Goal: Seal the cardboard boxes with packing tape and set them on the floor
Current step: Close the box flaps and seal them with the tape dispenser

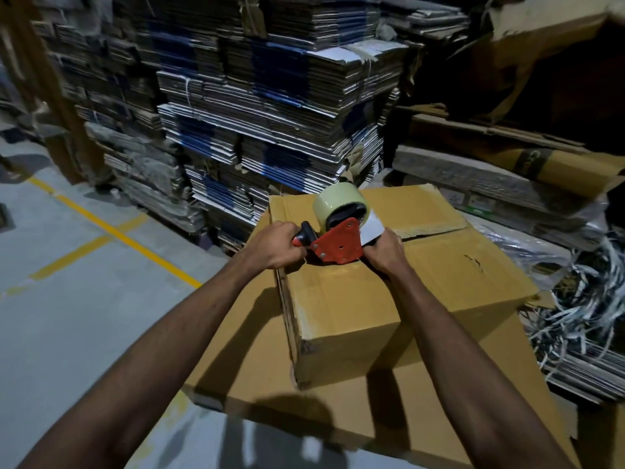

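Dispenser (pixel 333 238) on box (pixel 389 286): handle gripped by left hand (pixel 275 247), tape end pinched by right hand (pixel 384 250) fingers (pixel 375 257).

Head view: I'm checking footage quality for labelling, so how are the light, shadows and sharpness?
Head view: dim overall, the cardboard box and tape dispenser lit and fairly sharp; arm shadows fall on the floor and on the flat cardboard beneath; wide-angle bending and blur smear the edges and the stacked cardboard.

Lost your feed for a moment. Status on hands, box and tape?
Left hand grips the tape dispenser handle; right hand pinches the tape end at its front. Dispenser sits on the box top seam; far flap still raised, untaped. Nothing in the way.
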`<control>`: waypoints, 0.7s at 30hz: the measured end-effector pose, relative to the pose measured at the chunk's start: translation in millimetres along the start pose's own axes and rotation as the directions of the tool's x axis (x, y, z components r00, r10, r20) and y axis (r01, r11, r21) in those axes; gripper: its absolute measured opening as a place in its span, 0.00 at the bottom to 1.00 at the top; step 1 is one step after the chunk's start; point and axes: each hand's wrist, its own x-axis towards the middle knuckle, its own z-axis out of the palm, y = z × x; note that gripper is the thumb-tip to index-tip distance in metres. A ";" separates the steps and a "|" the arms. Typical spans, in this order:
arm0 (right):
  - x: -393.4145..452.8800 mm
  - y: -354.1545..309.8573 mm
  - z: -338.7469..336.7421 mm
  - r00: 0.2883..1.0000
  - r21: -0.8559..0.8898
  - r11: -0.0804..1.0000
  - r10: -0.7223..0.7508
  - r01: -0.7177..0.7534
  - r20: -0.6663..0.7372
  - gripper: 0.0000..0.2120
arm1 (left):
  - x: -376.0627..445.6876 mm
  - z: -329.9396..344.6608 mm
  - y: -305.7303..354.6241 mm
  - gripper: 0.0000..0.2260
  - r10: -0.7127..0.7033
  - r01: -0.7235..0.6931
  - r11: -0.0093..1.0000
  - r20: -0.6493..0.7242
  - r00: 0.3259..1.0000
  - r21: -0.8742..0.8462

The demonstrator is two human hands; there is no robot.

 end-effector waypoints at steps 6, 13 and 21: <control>-4.3 -2.7 1.2 0.997 0.046 0.996 -0.070 0.071 -0.026 0.06 | -28.0 -32.5 -37.4 0.17 0.048 -0.047 0.996 -0.008 0.999 0.077; -7.1 0.2 -2.3 0.997 0.091 0.993 -0.079 0.078 0.003 0.08 | -60.7 -57.6 -78.8 0.18 -0.017 0.023 0.992 -0.047 0.999 0.121; -8.8 -14.0 5.3 0.994 -0.029 0.994 -0.108 0.107 -0.034 0.08 | -91.2 -56.1 -101.4 0.17 -0.067 0.070 0.993 -0.028 0.997 0.098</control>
